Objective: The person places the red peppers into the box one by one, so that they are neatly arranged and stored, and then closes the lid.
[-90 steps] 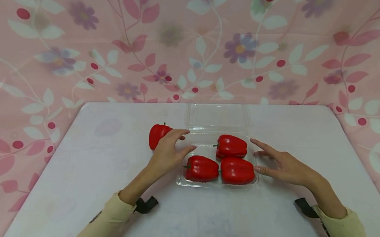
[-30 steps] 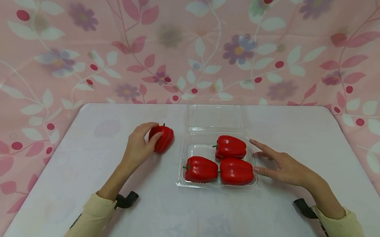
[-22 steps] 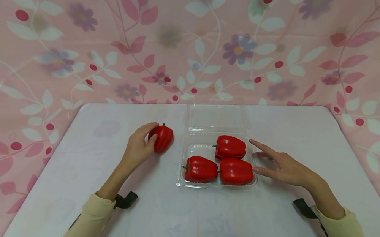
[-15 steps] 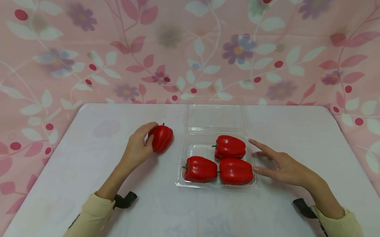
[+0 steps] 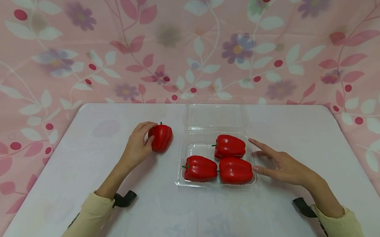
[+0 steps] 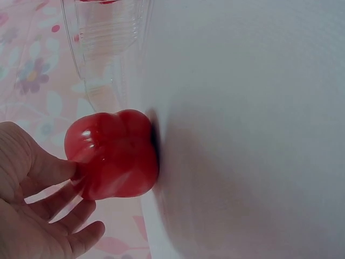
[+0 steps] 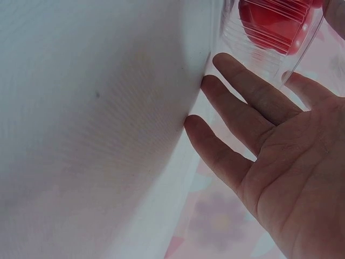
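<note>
My left hand [image 5: 136,146] grips a red bell pepper [image 5: 162,138] on the white table, left of a clear plastic clamshell box [image 5: 196,147]. In the left wrist view the thumb and fingers pinch one side of that pepper [image 6: 116,154], whose underside is close to the tabletop. Three more red bell peppers lie on their sides in the box: one at the back right [image 5: 230,147], one at the front left [image 5: 200,168] and one at the front right [image 5: 236,171]. My right hand [image 5: 283,166] is at the box's right edge, fingers extended; in the right wrist view its fingertips [image 7: 195,123] reach the table.
The box's clear lid [image 5: 217,116] lies folded back behind it. Its back left part holds no pepper. A pink floral cloth [image 5: 170,36] hangs behind the white table [image 5: 207,219]. Dark curved pieces, one at each wrist [image 5: 125,199], stick out from the sleeves.
From over the box's left edge, my left hand has moved left and taken hold of the lone pepper. Most recently the pepper has tilted slightly. My right hand stays in place.
</note>
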Demonstrator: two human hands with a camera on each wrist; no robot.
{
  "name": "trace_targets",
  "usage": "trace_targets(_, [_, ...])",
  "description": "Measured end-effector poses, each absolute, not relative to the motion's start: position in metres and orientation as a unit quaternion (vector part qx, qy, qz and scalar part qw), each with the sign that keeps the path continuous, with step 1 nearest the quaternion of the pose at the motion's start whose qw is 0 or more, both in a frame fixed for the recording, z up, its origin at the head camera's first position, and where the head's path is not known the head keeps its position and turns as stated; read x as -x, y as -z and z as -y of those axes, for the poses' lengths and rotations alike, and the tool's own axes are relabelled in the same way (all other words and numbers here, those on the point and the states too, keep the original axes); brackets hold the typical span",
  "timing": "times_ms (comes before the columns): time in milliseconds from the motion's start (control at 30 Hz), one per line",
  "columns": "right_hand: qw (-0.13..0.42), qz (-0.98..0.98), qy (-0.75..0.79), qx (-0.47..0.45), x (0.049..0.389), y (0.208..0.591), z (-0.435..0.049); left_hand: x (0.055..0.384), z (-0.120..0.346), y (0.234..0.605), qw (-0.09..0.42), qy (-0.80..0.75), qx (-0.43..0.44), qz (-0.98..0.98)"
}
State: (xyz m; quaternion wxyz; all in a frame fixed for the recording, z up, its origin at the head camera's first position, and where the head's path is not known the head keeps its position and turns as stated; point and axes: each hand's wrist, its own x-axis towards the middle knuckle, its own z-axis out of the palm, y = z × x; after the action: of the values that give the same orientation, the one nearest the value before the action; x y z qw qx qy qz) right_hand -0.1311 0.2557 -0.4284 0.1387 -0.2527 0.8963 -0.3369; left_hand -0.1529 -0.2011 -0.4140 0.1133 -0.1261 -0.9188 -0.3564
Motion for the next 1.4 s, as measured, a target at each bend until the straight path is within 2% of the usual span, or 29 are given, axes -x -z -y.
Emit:
trace_targets(800, [0.145,-0.898,0.334,0.246,0.1315,0.4269,-0.2544,0.1506,0.1993,0.4142,0.102,0.347,0.065,0.930])
trace_targets(1133, [0.146,-0.896,0.339,0.247,0.1320,0.4286,-0.2554,0.1470,0.1990,0.4139,0.116,0.301,0.062,0.945])
trace_targets(1400, [0.145,-0.896,0.339,0.246,0.1327,0.4285,-0.2556,0.1440,0.1982,0.4093,0.072,0.291,0.047,0.953])
